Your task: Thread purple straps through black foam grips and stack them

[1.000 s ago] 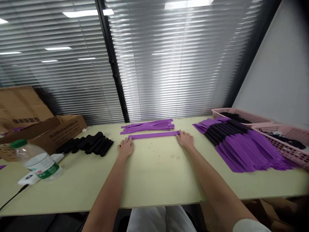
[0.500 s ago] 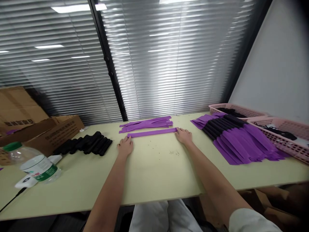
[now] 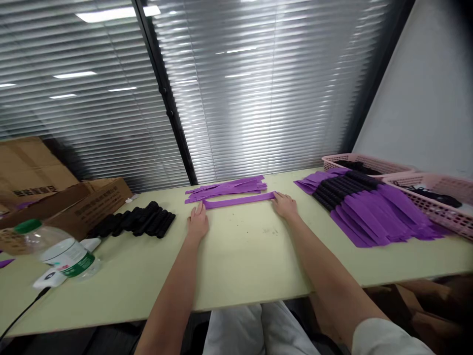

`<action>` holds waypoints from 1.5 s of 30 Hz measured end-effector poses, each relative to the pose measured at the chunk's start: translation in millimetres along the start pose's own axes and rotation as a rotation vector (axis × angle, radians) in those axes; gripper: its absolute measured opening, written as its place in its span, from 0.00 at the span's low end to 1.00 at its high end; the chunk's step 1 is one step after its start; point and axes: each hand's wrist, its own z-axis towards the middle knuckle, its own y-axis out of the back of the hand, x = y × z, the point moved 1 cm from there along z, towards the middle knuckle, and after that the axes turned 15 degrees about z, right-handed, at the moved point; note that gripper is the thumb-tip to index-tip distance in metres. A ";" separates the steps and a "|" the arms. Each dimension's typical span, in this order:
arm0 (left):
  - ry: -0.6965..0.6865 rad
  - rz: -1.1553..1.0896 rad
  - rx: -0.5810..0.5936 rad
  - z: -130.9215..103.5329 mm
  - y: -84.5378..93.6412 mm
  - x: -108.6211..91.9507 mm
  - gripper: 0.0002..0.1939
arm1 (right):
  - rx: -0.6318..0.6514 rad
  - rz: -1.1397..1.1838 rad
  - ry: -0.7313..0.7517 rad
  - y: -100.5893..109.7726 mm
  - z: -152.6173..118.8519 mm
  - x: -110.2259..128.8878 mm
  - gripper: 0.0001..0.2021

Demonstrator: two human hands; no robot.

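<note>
A long purple strip (image 3: 238,201) lies across the table between my two hands. My left hand (image 3: 198,222) has its fingertips on the strip's left end, closed on it. At the right end, the fingers of my right hand (image 3: 284,204) are closed on the strip. Just behind it is a loose pile of purple strips (image 3: 232,186). Black ribbed pieces (image 3: 136,219) lie in a row left of my left hand. To the right of my right hand, purple strips with black ribbed pieces on them (image 3: 362,204) form an overlapping stack.
On the left stand an open cardboard box (image 3: 99,202) and a plastic bottle (image 3: 70,256) with a green cap, near a white device (image 3: 50,278) with a black cable. Two pink baskets (image 3: 436,209) holding black items sit at the right. Window blinds rise behind the table (image 3: 244,266).
The left end of the strip has shifted slightly, and my left hand's fingers have moved on it. The whole view has shifted slightly.
</note>
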 end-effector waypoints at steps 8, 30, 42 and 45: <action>-0.177 -0.095 -0.184 -1.2 1.9 -15.3 0.29 | -0.070 0.098 0.063 -3.5 1.2 -5.4 0.24; -0.371 -0.338 -0.578 -9.1 22.3 -37.7 0.21 | -0.338 0.704 0.429 -15.1 -10.9 38.3 0.16; 0.089 -0.728 -0.793 -6.4 26.4 -23.3 0.07 | -0.612 1.161 -0.014 -16.9 4.3 11.2 0.13; 0.265 -0.880 -0.777 -0.7 17.2 -15.7 0.06 | -0.670 1.288 -0.176 -18.8 11.7 -5.1 0.14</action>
